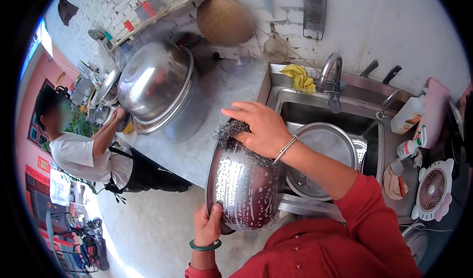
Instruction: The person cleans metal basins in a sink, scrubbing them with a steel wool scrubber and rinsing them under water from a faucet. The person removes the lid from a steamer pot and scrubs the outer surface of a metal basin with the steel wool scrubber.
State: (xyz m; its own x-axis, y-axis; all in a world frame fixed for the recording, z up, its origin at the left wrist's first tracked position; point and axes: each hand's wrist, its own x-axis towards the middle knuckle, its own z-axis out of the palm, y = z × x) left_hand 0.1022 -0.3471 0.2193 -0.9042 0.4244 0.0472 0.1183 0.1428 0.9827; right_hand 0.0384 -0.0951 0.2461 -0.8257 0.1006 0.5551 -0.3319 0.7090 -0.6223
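Note:
A shiny steel colander (pixel 241 184) is tilted on its side between my hands, with rows of white, soapy dots running down its wall. My left hand (pixel 209 224) grips its lower rim, thumb on the outer side. On the upper side of the wall, my right hand (pixel 261 130) presses a grey steel wool scrubber (pixel 229 131), fingers bent around it. Beside my right forearm, a round metal basin (pixel 351 145) lies in the sink (pixel 380 152), partly hidden by that arm.
Behind the sink stands a faucet (pixel 337 81), near a yellow cloth (pixel 299 78). A large steel pot with a domed cover (pixel 152 81) occupies the counter (pixel 236 88). Knives (pixel 391 75), a spray bottle (pixel 409 147) and a small fan (pixel 433 189) are at right. Another person (pixel 88 155) stands at left.

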